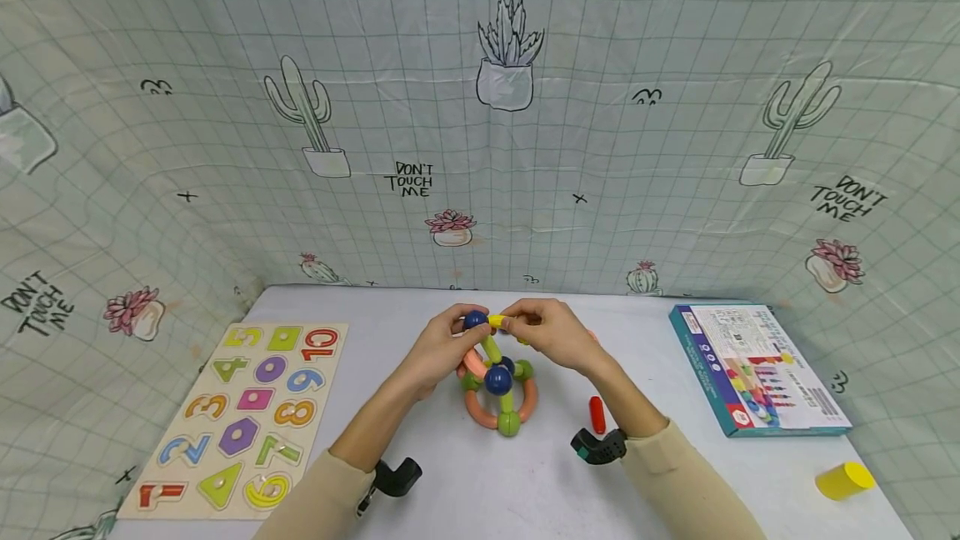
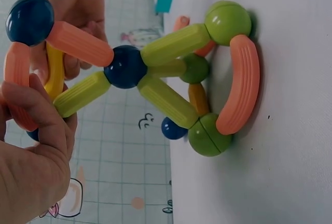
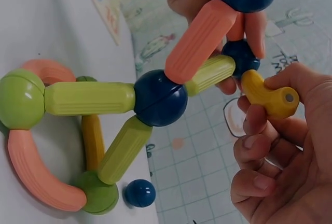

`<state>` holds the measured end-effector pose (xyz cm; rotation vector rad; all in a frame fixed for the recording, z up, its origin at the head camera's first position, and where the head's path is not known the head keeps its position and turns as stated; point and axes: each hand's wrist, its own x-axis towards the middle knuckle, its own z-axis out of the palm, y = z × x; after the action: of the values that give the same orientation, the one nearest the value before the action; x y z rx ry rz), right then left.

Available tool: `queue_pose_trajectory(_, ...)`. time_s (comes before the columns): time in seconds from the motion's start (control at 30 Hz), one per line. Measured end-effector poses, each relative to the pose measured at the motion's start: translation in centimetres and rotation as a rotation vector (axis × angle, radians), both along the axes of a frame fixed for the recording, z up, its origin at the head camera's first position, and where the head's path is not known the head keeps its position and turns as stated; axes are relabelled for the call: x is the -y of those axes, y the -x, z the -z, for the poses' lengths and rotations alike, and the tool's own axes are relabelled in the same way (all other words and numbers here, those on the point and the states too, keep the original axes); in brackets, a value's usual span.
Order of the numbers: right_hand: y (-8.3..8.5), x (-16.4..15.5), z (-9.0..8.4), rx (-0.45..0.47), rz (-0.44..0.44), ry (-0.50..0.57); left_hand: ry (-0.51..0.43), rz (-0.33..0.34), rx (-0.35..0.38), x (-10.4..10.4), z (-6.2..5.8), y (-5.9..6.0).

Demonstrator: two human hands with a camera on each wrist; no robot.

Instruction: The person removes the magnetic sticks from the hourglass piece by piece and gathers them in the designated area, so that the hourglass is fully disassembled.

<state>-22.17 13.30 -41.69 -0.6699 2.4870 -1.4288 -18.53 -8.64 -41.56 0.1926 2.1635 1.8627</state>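
A magnetic ball-and-stick structure stands on the table: a ring of curved sticks and green balls, straight green sticks rising to a middle blue ball, and an orange stick and a green stick above it. My left hand grips its upper part, fingers around a curved orange stick and close to an upper blue ball. My right hand pinches a curved yellow stick, one end right at that blue ball; its other end shows a grey magnet.
A loose blue ball lies behind the ring. A red stick is by my right forearm. Left stands a number-and-shape puzzle board; on the right are a toy box and a yellow cylinder. A patterned cloth hangs behind.
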Motion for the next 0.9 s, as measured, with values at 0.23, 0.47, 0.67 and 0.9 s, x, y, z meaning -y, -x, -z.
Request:
queue_pose_trajectory(0.23, 0.1, -0.3, 0.0, -0.041, 0.01, -0.036, 0.015, 0.01, 0.0, -0.1, 0.0, 0.0)
queue_pose_trajectory(0.47, 0.5, -1.8, 0.5, -0.042, 0.117, -0.054, 0.029, -0.008, 0.004, -0.1, 0.0, 0.0)
queue_pose_trajectory(0.67, 0.6, -2.6, 1.0, -0.031, 0.14, -0.062, 0.039, -0.019, 0.005, 0.0, -0.1, 0.0)
queue_pose_trajectory(0.9, 0.5, -3.7, 1.6, 0.003, 0.177, -0.079, 0.041, -0.009, 0.001, -0.1, 0.0, 0.1)
